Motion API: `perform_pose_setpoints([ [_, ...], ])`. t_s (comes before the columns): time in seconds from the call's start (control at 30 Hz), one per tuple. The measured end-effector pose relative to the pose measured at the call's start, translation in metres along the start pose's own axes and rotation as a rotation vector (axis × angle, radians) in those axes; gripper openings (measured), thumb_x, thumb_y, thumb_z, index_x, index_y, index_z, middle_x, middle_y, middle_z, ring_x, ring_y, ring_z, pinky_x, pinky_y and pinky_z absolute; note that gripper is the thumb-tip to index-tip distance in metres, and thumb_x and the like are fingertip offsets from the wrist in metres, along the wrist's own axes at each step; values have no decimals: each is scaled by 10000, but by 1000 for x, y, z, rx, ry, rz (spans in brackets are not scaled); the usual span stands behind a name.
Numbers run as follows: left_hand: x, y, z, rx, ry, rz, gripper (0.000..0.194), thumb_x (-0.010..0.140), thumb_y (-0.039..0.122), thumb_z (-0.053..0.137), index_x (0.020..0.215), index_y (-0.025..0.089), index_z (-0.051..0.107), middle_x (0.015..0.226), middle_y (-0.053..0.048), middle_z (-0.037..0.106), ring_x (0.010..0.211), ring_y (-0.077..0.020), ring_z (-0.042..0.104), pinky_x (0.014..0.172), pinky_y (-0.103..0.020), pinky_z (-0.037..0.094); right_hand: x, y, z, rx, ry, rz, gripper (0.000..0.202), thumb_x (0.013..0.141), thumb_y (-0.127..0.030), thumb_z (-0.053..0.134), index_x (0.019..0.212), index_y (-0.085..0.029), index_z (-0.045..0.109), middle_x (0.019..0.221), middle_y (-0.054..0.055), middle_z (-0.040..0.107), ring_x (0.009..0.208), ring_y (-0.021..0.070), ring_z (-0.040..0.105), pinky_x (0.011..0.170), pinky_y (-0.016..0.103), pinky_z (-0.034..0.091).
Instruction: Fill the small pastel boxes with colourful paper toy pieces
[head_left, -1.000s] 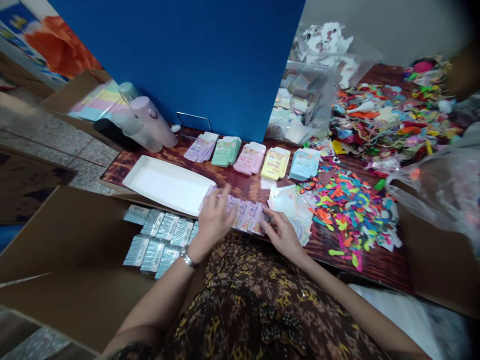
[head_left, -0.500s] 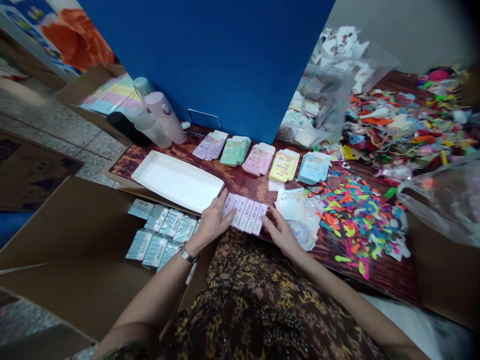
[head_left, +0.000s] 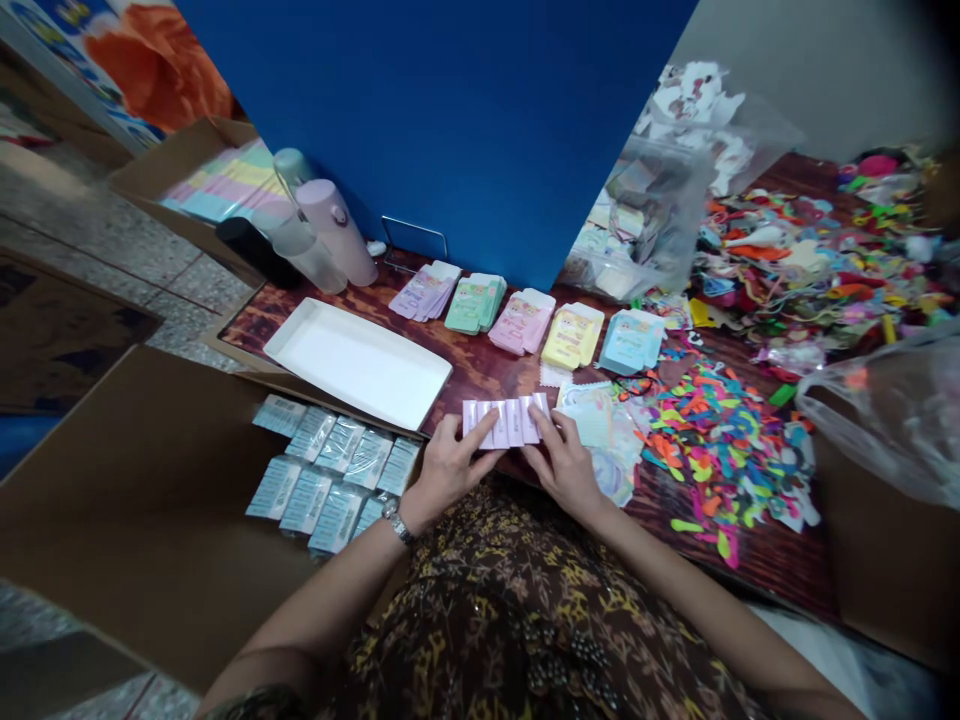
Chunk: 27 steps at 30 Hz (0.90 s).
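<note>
A row of small light-purple boxes (head_left: pixel 513 424), side by side, is held at the table's front edge. My left hand (head_left: pixel 454 462) grips the row's left end, thumb on top. At the right end my right hand (head_left: pixel 561 458) pinches it with fingers over the face. Left of the row lies a white, shallow tray (head_left: pixel 360 360). Behind it stand flat stacks of cartons: purple (head_left: pixel 424 292), green (head_left: pixel 475 303), pink (head_left: pixel 523 321), yellow (head_left: pixel 571 336) and blue (head_left: pixel 631 341). Printed paper sheets (head_left: pixel 600 425) lie just beyond my right hand.
An open cardboard box (head_left: pixel 150 500) at the left holds wrapped packs of blue boxes (head_left: pixel 330 460). Bottles (head_left: pixel 337 230) stand at the back left before a blue panel (head_left: pixel 442 120). Colourful balloon-like pieces (head_left: pixel 720 440) cover the right side, beside a clear plastic bag (head_left: pixel 892 400).
Both hands have closed onto the row of purple boxes and tilted it up, so another side faces me. The row has shifted slightly right, and the left thumb now lies across it.
</note>
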<state>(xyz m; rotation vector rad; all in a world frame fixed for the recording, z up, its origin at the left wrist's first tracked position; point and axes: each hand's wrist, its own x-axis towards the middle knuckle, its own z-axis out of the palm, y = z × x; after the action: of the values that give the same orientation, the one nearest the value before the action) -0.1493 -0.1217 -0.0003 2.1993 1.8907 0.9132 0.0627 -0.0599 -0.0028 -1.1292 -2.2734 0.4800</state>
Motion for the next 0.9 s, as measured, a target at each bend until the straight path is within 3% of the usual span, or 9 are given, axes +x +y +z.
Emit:
perform_pose_setpoints([
  [0.13,-3,4,5,18,13,-26,599,917,397,604,1474,303,409,976,-66,483,896,-199,554,795,-343,547,-4,3,6,-142,24,-56,600,967,-334,513,1533,-283,322,1189,146,579,1063,281,640,767,379,618],
  [0.23,0,8,3,23,11,-20,566,926,401,586,1458,281,438,961,-70,491,879,-201,548,778,-344,546,-2,4,1,-210,-1,-85,586,974,-350,497,1531,-257,337,1050,126,625,881,249,679,661,335,612],
  [0.33,3,11,-3,16,30,-48,545,925,401,586,1441,274,464,950,-68,489,839,-193,543,759,-338,546,7,-1,-11,-184,-33,-109,566,980,-343,489,1523,-254,357,997,110,634,797,217,680,653,309,601],
  [0.4,6,10,-12,6,62,-76,566,923,399,589,1456,281,439,958,-68,492,844,-194,551,761,-336,548,22,-7,-17,-121,-42,-144,587,975,-323,507,1533,-267,333,1041,110,645,829,215,686,692,312,600],
  [0.5,15,-2,-33,31,163,-139,667,919,391,596,1514,261,324,997,-83,519,898,-210,573,788,-340,552,61,-18,-15,-9,-25,-216,666,950,-313,558,1551,-256,277,1257,140,619,1081,267,654,877,384,577],
  [0.57,21,-20,-52,75,266,-227,793,902,398,620,1552,205,208,1021,-102,551,909,-221,588,806,-346,553,98,-30,0,84,-24,-256,703,939,-322,577,1556,-232,252,1366,154,568,1212,285,593,978,426,530],
  [0.67,21,-61,-79,113,423,-394,987,845,444,683,1562,117,90,1096,-147,595,967,-252,616,852,-368,552,158,-55,43,267,-97,-310,708,938,-342,571,1553,-201,250,1410,163,540,1269,276,556,1027,435,495],
  [0.8,10,-130,-103,50,518,-575,1041,776,486,740,1546,97,158,1287,-200,561,1188,-316,579,980,-429,511,231,-96,114,495,-222,-409,679,920,-364,569,1528,-201,316,1454,147,509,1309,266,522,1076,440,450],
  [0.9,4,-178,-114,-28,572,-648,1024,740,466,774,1530,126,217,1372,-187,532,1272,-329,535,1048,-470,469,269,-120,160,594,-294,-439,737,876,-367,608,1529,-184,318,1493,148,467,1331,269,500,1085,427,443],
])
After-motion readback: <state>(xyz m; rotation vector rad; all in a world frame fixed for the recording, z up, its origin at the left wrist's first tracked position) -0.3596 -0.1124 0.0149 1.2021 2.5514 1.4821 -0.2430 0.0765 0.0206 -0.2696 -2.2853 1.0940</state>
